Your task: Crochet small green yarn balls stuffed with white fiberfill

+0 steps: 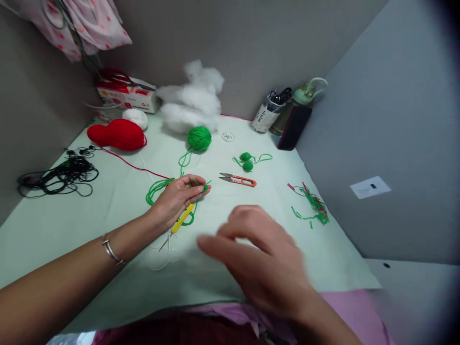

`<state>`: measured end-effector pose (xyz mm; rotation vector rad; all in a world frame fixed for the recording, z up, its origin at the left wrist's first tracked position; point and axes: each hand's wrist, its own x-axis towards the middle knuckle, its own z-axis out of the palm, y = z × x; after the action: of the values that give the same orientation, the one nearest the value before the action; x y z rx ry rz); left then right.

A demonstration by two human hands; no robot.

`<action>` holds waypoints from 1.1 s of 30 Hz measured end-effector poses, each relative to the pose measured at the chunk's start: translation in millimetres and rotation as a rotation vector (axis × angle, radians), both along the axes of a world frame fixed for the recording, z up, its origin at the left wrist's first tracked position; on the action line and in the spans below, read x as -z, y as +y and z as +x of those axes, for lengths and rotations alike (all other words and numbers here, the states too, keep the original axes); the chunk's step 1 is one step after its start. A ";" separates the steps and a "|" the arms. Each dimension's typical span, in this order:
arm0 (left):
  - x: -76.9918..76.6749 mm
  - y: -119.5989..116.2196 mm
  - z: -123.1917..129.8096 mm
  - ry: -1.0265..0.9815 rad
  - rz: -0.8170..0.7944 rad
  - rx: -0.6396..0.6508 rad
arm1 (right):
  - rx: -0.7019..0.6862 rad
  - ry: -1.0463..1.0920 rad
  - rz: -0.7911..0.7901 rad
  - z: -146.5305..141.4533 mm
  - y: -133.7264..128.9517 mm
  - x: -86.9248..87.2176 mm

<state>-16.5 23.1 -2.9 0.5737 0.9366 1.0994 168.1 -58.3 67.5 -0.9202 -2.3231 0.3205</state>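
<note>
My left hand (178, 197) pinches a small green piece of yarn work (205, 188) between thumb and fingers, with a short tail of yarn sticking up from it. Beside that palm lies a yellow-handled crochet hook (183, 218), its thin metal tip pointing toward me. Loose green yarn loops (154, 191) spread behind and under the wrist. My right hand (264, 256) is raised nearer the camera, apart from the left and smeared by motion; whether its fingers hold anything cannot be made out. Orange-handled thread snips (239, 179) lie beyond it, blades toward the left.
Behind are a green yarn ball (200, 138), white stuffing (194, 100), red yarn (117, 134) and two small green balls (246, 161). Tangled black cord (59, 175) lies left, yarn scraps (314, 206) right. A phone (294, 128) leans near a pen cup (265, 116).
</note>
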 end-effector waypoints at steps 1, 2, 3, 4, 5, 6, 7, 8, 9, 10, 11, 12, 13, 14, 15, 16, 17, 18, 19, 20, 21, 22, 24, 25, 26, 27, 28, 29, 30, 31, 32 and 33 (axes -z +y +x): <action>0.6 -0.6 0.6 -0.014 -0.005 0.001 | -0.020 -0.070 0.133 -6.3 7.0 4.9; 1.0 -1.5 1.2 -0.025 -0.010 0.000 | -0.039 -0.155 0.271 -12.5 13.8 11.6; 1.2 -2.5 1.9 -0.031 -0.014 -0.004 | -0.057 -0.243 0.391 -18.3 20.3 19.5; 1.0 -3.7 2.6 -0.034 -0.016 -0.005 | -0.072 -0.318 0.470 -23.3 26.1 27.9; 0.3 -5.0 3.3 -0.037 -0.018 -0.002 | -0.080 -0.358 0.492 -27.2 31.0 36.0; -0.9 -6.2 3.9 -0.042 -0.020 0.002 | -0.086 -0.381 0.525 -29.9 35.2 43.4; -2.6 -7.5 4.4 -0.047 -0.022 0.007 | -0.087 -0.389 0.556 -31.3 38.6 49.5; -4.8 -8.7 4.9 -0.054 -0.022 0.014 | -0.085 -0.378 0.593 -31.4 41.3 54.0; -7.5 -9.9 5.4 -0.061 -0.019 0.020 | -0.085 -0.369 0.615 -30.5 43.6 56.9; -10.5 -11.0 5.9 -0.068 -0.015 0.024 | -0.086 -0.362 0.628 -28.7 45.5 58.3; -14.0 -12.1 6.5 -0.075 -0.007 0.026 | -0.094 -0.351 0.642 -26.3 47.0 58.4; -17.7 -13.5 7.2 -0.082 0.003 0.026 | -0.106 -0.340 0.654 -23.5 48.3 57.6; -21.6 -15.1 8.0 -0.088 0.015 0.024 | -0.115 -0.321 0.670 -20.5 49.2 56.1; -25.6 -17.1 8.8 -0.093 0.027 0.020 | -0.120 -0.292 0.691 -17.6 49.7 54.1; -29.5 -19.8 9.7 -0.096 0.039 0.017 | -0.116 -0.258 0.709 -14.9 49.4 52.1; -33.3 -23.1 10.5 -0.097 0.051 0.016 | -0.098 -0.215 0.722 -12.4 48.3 49.9; -36.6 -27.0 11.3 -0.097 0.061 0.020 | -0.070 -0.165 0.721 -10.3 46.2 47.7; -39.5 -31.7 12.0 -0.096 0.072 0.029 | -0.039 -0.104 0.705 -8.6 42.8 45.5; -41.8 -37.0 12.8 -0.095 0.084 0.040 | -0.011 -0.032 0.669 -7.1 38.0 43.1; -43.5 -42.8 13.6 -0.094 0.097 0.054 | 0.013 0.049 0.618 -5.7 32.0 40.5; -44.7 -49.0 14.7 -0.094 0.112 0.065 | 0.033 0.141 0.555 -4.4 24.8 38.0; -45.5 -55.4 16.0 -0.096 0.128 0.076 | 0.049 0.225 0.482 -3.0 16.7 35.5; -46.8 -69.0 19.5 -0.098 0.163 0.097 | 0.095 0.387 0.307 0.6 -0.3 32.2; -47.6 -75.9 21.8 -0.097 0.178 0.111 | 0.116 0.472 0.191 2.7 -8.3 31.8; -48.6 -82.9 24.2 -0.093 0.190 0.129 | 0.133 0.569 0.047 4.9 -15.6 32.5; -49.9 -89.8 26.6 -0.089 0.195 0.152 | 0.144 0.678 -0.108 7.2 -21.8 34.3; -51.3 -96.7 28.8 -0.084 0.195 0.176 | 0.146 0.788 -0.256 9.5 -26.9 37.1; -52.7 -103.2 30.7 -0.078 0.191 0.200 | 0.145 0.893 -0.387 11.5 -31.0 40.4; -53.9 -109.4 32.1 -0.071 0.186 0.219 | 0.150 0.985 -0.484 13.1 -34.4 43.9; -54.8 -114.9 33.1 -0.063 0.187 0.221 | 0.156 1.056 -0.549 14.4 -37.2 47.3; -55.2 -119.6 33.7 -0.053 0.192 0.225 | 0.165 1.108 -0.587 15.2 -39.6 50.1; -55.0 -123.4 34.0 -0.037 0.204 0.231 | 0.178 1.146 -0.603 15.5 -41.8 52.2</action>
<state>17.5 -100.3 52.1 0.8057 0.7100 0.9989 183.6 -100.1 15.4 -0.8496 -1.0820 1.1534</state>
